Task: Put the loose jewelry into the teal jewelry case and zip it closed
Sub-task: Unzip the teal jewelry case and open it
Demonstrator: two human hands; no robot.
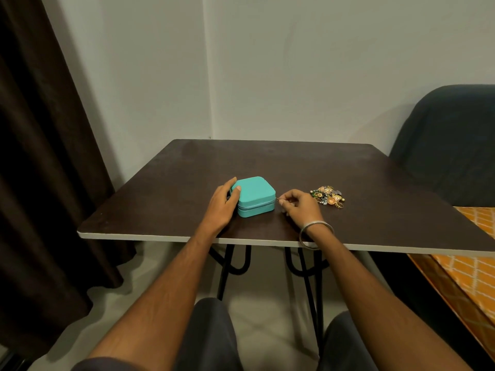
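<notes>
So the right hand [300, 207] had its thumb and forefinger pinched on the little zipper pull [278, 200] at the right corner of the teal jewelry case [255, 195], other fingers curled in. The left hand [223, 203] was pressed flat-ish against the case's left side, thumb on the lid, holding it steady rather than gripping. The case sat shut on the dark table [187, 170], near the front edge. The loose jewelry [328, 196] was heaped on the table just right of the right hand, outside the case. Steel bangle [316, 234] on the right wrist.
</notes>
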